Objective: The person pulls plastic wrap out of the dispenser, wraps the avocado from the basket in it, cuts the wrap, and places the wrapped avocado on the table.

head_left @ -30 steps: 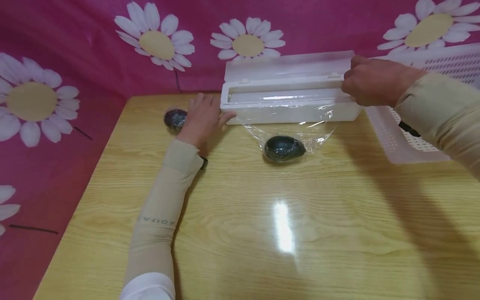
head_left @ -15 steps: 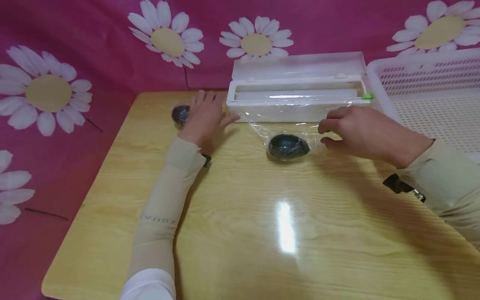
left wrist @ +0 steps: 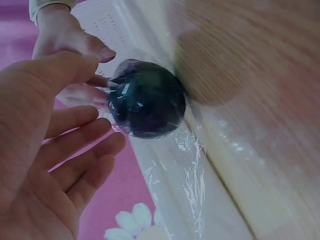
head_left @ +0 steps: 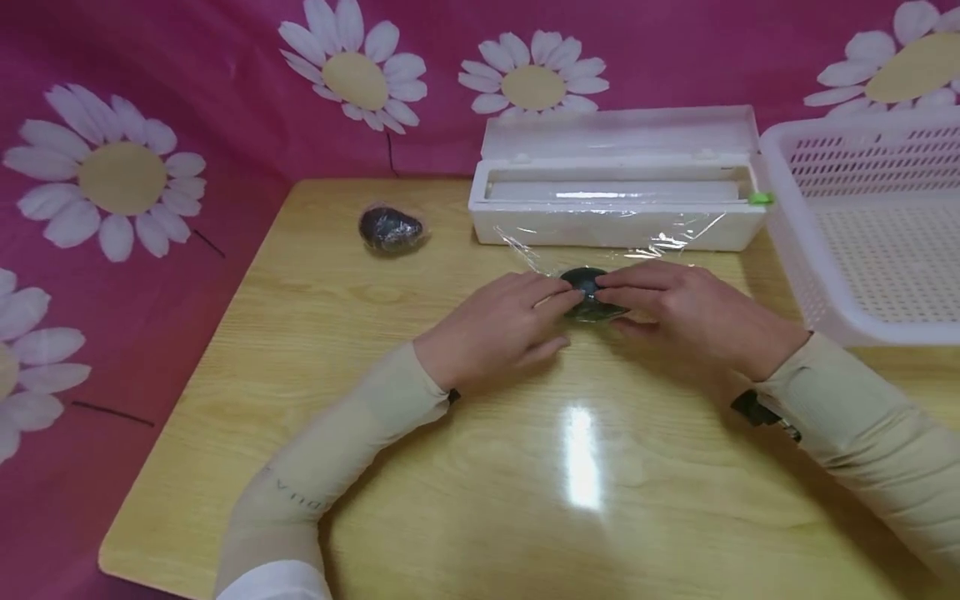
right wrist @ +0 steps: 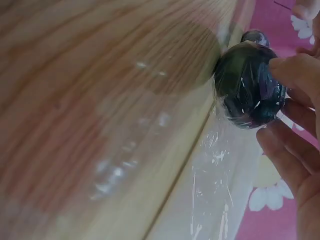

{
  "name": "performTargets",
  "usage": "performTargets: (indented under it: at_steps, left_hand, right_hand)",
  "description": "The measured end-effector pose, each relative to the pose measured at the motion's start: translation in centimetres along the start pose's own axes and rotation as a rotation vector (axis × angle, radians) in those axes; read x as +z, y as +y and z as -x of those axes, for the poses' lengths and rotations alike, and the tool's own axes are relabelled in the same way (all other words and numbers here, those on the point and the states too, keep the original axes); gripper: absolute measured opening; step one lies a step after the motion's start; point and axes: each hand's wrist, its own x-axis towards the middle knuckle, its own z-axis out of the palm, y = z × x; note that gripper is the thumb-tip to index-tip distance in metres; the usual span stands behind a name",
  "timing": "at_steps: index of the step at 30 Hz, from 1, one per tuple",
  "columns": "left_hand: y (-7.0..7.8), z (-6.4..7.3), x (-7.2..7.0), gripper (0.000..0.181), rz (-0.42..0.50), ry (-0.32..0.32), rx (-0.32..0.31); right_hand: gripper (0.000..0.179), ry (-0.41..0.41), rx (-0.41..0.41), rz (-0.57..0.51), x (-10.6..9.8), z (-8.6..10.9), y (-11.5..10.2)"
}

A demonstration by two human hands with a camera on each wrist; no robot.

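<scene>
A dark green avocado (head_left: pixel 588 310) lies on the table under clear cling film (left wrist: pixel 187 175), which runs back to the white film dispenser (head_left: pixel 615 227). My left hand (head_left: pixel 498 325) reaches the avocado's left side, its fingertips over the top in the head view. In the left wrist view its fingers are spread and loosely bent beside the avocado. My right hand (head_left: pixel 690 312) touches the avocado from the right with nearly straight fingers, the thumb lower down. In the right wrist view, its thumb lies against the film-covered skin.
A second avocado (head_left: pixel 392 229), wrapped in film, sits at the back left of the wooden table (head_left: pixel 300 333). The dispenser's lid stands up, with a green slider (head_left: pixel 761 198) at its right end. A white perforated basket (head_left: pixel 832 283) stands at the right.
My left hand has left the dispenser's left end and come to the near avocado. My right hand has moved from the dispenser's right end, down and left, to the same avocado.
</scene>
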Motion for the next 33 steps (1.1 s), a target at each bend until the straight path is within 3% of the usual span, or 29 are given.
performTargets:
  at_steps: [4,10,15,19,22,26,31,33]
  left_hand:
    - [-0.2,-1.5,0.6,0.057,-0.023,-0.003,-0.016]
    - [-0.4,-3.7,1.4,0.044,-0.022,0.067,-0.044]
    - [-0.4,-5.3,1.7,0.037,-0.072,0.072,-0.056]
    - [-0.9,-6.3,1.9,0.037,-0.111,0.087,-0.028]
    - [-1.1,-6.7,1.9,0.039,-0.129,0.096,-0.006]
    - [-1.4,-7.1,2.0,0.044,-0.116,0.072,-0.002]
    - [-1.7,-7.1,1.9,0.052,-0.036,0.05,-0.054]
    - [-1.8,-7.1,1.9,0.055,0.031,0.024,-0.063]
  right_hand:
    - [0.043,0.011,0.088,-0.013,0.4,0.2,0.7]
    - [0.046,0.034,0.189,-0.066,0.7,0.5,1.5]
    - [0.05,-0.035,0.332,-0.139,0.3,0.7,1.9]
    - [0.038,-0.054,0.438,-0.18,0.1,0.6,2.2]
    - [0.023,-0.006,0.437,-0.179,0.3,0.3,2.6]
    - [0.017,0.065,0.391,-0.156,0.7,-0.3,3.0]
    - [0.015,0.107,0.365,-0.12,0.9,-0.6,2.8]
    - [0.014,0.086,0.36,-0.118,0.7,-0.5,2.4]
